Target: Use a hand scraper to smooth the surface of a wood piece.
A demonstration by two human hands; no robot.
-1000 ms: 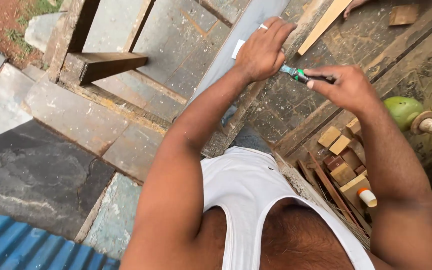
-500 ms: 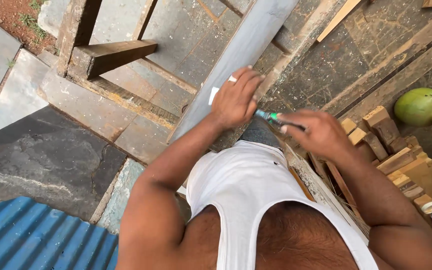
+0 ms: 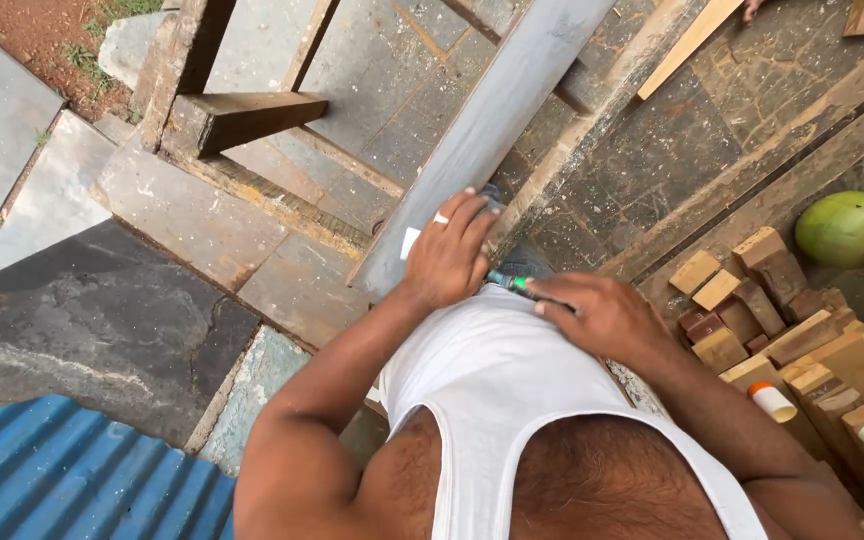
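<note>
Grey board [image 3: 492,120] lies under my flat left hand [image 3: 447,255]; my right hand [image 3: 597,315] pinches a green tool [image 3: 514,285] at its near end.

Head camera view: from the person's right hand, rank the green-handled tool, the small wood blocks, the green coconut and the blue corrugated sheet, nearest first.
From the right hand:
1. Green-handled tool, in its grip, by the left hand.
2. Small wood blocks, just to its right.
3. Green coconut, far right.
4. Blue corrugated sheet, bottom left corner.
</note>
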